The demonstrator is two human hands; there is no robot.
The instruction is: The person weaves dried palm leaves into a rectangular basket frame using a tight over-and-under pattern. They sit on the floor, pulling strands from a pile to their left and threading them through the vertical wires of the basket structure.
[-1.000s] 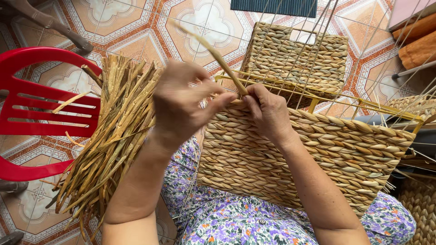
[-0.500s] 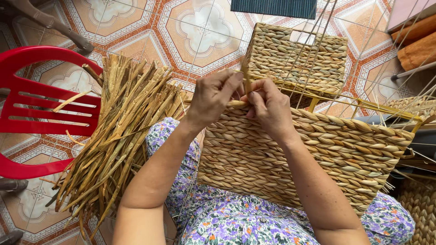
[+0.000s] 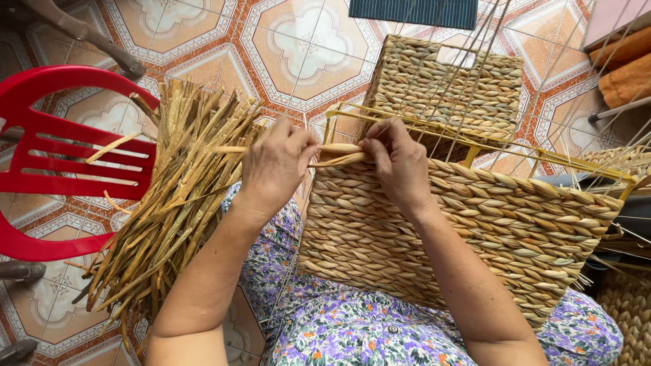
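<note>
Both hands (image 3: pixel 339 163) on straw strand (image 3: pixel 336 154) — basket (image 3: pixel 475 224) rim.

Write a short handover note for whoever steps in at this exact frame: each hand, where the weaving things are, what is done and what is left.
Left hand: pinching a flat straw strand at the basket's top edge.
Right hand: fingers pressing the same strand against the half-woven basket lying on the lap.
Bundle of loose straw lies to the left, partly over a red plastic chair; a finished woven basket stands behind on the tiled floor.
Done: most of the near wall is woven.
Left: the top rows below the yellow wire frame, where bare wires show.
</note>
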